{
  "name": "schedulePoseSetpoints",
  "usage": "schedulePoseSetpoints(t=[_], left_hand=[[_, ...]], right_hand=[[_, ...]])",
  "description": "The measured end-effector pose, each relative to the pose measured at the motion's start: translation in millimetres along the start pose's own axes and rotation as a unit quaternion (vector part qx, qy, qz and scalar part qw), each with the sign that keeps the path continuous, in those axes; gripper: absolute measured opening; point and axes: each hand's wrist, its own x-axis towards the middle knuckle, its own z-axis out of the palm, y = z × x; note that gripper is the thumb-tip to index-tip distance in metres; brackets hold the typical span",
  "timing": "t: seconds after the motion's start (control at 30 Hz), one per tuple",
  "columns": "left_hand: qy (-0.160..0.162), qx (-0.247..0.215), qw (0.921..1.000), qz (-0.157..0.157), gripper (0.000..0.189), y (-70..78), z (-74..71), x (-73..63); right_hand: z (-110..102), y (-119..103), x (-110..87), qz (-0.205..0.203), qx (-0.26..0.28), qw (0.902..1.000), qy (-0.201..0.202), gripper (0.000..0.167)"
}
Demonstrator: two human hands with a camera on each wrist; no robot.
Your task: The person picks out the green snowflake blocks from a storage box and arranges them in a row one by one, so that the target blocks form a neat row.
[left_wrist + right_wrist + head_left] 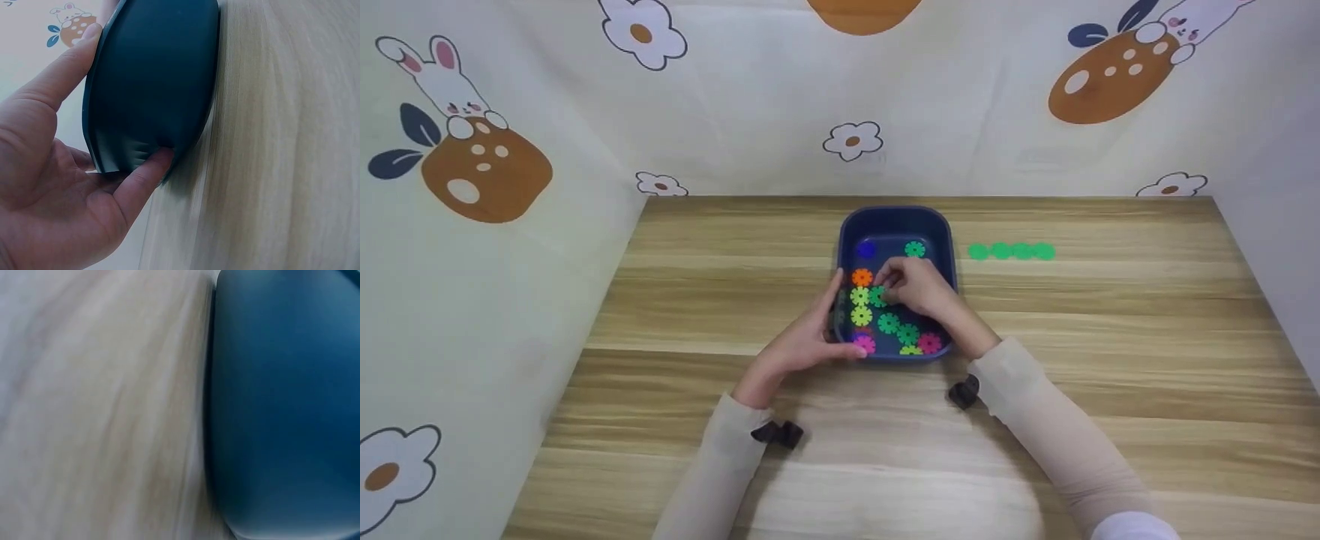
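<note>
A dark blue plastic tray [897, 213] stands on the table with notched plastic discs inside. My left hand [804, 337] holds its near left corner, thumb on the near rim and fingers along the left side; the left wrist view shows the hand [62, 185] against the tray's outer wall [157, 73]. Reaching over the right side, my right hand [919, 289] pinches a green snowflake disc [877, 297] with curled fingers. Around it lie an orange disc [862, 277], a yellow disc [861, 316], a pink disc [930, 343] and other green ones [889, 323]. The right wrist view has only the tray's outside [287, 405] and table.
Right of the tray, several green discs [1021, 251] lie in a row on the wooden table [1110, 360]. A patterned cloth backdrop [765, 97] rises behind the table's far edge. Black camera mounts [964, 391] sit at both sleeve cuffs.
</note>
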Motion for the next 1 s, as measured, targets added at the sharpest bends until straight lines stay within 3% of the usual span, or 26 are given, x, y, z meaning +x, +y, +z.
schedulePoseSetpoints(t=[0.23, 0.6, 0.8, 1.0], left_hand=[[-0.003, 0.0, 1.0, 0.004, 0.122, -1.9, 0.3, 0.5], [-0.001, 0.022, 0.9997, 0.013, 0.125, -1.7, -1.2, 0.3], [0.0, 0.015, 0.9998, 0.012, 0.125, -1.7, -1.2, 1.1], [0.002, 0.014, 0.9999, 0.004, 0.124, -1.0, -0.4, 0.5]], right_hand=[[0.4, 0.6, -0.5, 0.0, 0.026, 0.9996, 0.011, 0.015], [-5.4, -1.4, -2.8, -0.046, 0.099, 0.992, 0.063, 0.014], [-18.4, -3.3, -4.7, -0.061, 0.137, 0.9848, 0.088, 0.016], [-42.6, -3.2, -12.0, -0.05, 0.155, 0.9801, 0.112, 0.02]])
